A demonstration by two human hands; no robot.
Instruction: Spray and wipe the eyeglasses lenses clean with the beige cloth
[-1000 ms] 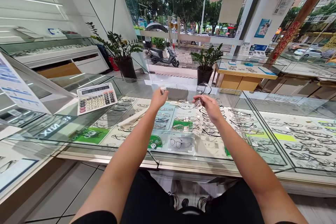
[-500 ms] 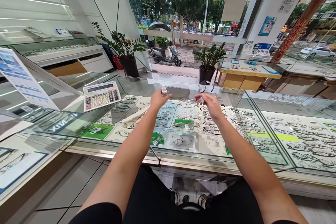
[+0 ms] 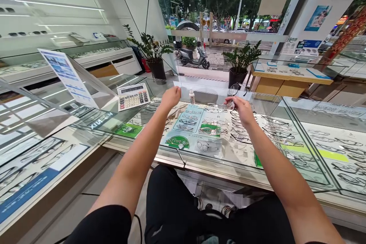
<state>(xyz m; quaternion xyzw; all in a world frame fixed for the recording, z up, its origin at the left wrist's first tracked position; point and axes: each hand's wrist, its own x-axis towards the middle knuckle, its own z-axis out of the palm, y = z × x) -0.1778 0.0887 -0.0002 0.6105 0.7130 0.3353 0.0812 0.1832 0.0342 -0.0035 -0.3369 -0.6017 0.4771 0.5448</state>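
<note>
Right hand (image 3: 241,108), on the far side of the glass counter (image 3: 228,172), holds a pair of glasses (image 3: 234,90) in a narrow pinch, raised above the counter, with one thin temple sticking out to the right. Left hand (image 3: 170,98) is loosely curled, back towards the viewer; its fingers are hidden, so I cannot tell whether it grips anything. Just right of it a small white bottle (image 3: 191,97) stands upright on the glass, between the hands. A careless sweep by either hand could tip it, and a loosening pinch could drop the glasses onto the hard counter. What seems to be a pale cloth (image 3: 174,110) lies beside the left wrist, partly covered by the arm.

Farther left are a calculator (image 3: 133,97) and a tented sign (image 3: 73,76), limiting room that way. Rows of spectacle frames (image 3: 241,138) fill the display (beneath the glass, out of reach from above). Beyond stand two potted plants (image 3: 156,59).
</note>
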